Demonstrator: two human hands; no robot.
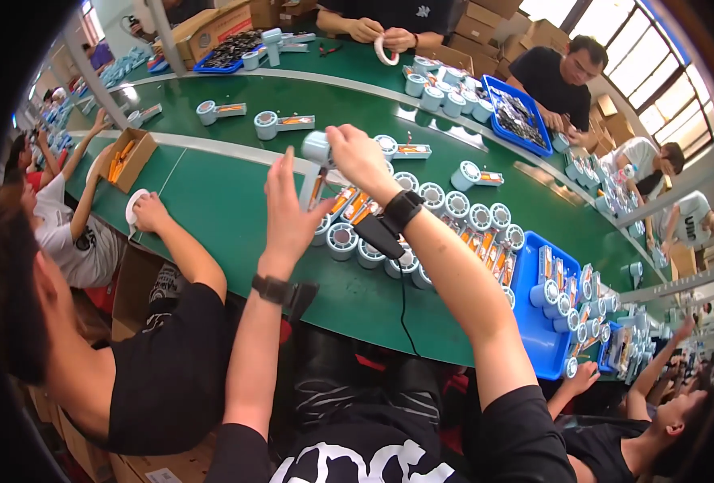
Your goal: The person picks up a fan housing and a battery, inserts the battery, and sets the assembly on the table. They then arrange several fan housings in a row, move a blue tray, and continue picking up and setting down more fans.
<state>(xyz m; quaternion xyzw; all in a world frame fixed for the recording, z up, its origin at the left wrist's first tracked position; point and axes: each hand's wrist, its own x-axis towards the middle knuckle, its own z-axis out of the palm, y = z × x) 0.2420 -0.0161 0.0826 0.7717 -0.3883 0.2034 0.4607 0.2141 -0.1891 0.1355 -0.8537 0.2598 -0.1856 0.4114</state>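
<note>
My right hand (pixel 362 159) grips the round head of a light-blue handheld fan (pixel 316 148) above the green bench, its fingers curled over the casing. The fan's open handle points down, with orange parts showing inside. My left hand (pixel 283 211) is beside that handle, fingers stretched up and apart and the thumb out towards it; whether the thumb touches it I cannot tell. Just right of my hands, several similar fans (pixel 456 204) are packed in rows, grilles up and handles open.
A blue tray (pixel 526 310) with more fans stands at the right. Single fans (pixel 267 125) lie across the moving-line side beyond a metal rail (pixel 236 155). A cardboard box (pixel 127 161) is at left, beside a co-worker's hand (pixel 152 212). A black cable (pixel 405 310) hangs near my right wrist.
</note>
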